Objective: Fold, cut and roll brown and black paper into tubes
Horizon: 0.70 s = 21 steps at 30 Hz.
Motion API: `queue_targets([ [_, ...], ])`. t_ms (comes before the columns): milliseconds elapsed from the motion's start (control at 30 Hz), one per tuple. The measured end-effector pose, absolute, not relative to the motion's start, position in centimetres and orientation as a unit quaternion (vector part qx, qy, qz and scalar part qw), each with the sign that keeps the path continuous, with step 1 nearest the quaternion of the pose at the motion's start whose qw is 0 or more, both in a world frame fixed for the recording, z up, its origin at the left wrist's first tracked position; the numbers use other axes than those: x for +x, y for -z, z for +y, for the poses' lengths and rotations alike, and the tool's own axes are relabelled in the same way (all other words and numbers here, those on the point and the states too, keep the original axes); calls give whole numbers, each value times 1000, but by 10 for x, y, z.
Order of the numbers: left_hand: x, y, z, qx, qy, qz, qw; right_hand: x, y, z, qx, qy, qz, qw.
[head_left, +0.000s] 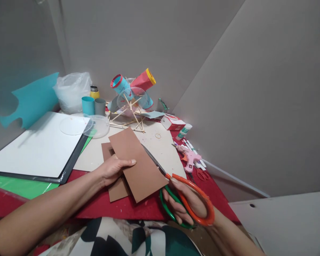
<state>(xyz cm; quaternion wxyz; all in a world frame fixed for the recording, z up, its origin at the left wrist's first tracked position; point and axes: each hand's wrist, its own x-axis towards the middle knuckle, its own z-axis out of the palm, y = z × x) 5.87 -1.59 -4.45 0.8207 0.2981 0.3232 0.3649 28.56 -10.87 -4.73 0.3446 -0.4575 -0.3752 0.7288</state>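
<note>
My left hand (117, 169) is closed on a piece of brown cardstock (141, 163), thumb on top and fingers hidden beneath. A second brown piece (117, 189) shows behind and below it; whether my fingers grip that one too, I cannot tell. In my right hand (184, 201) is a pair of scissors (193, 197) with one orange and one green handle loop. My fingers are through the loops. The dark blades (154, 158) lie along the right edge of the front brown piece, partly hidden by it.
Behind my hands stands a frame of wooden sticks (132, 110) with coloured paper tubes (144, 81). A pink glue gun (191, 158), markers (193, 149) and a glue stick (184, 131) lie right. White sheets (42, 145), cups (88, 106) and a plastic bag (73, 92) are left.
</note>
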Motion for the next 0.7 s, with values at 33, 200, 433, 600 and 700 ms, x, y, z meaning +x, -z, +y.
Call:
queue_targets([
  [33,59,45,-16,299,-363,322,822,288,45,-109,-461,-734,-368,335],
  [200,59,49,-17,323,-366,311,816,307,28,-110,-461,-759,-358,288],
  [433,59,48,-18,331,-365,311,812,310,18,-104,-454,-772,-353,272],
  [600,59,46,-20,321,-359,305,822,299,20,-96,-466,-771,-338,274],
  [700,59,49,-20,307,-363,299,827,292,28,-96,-461,-765,-335,299],
])
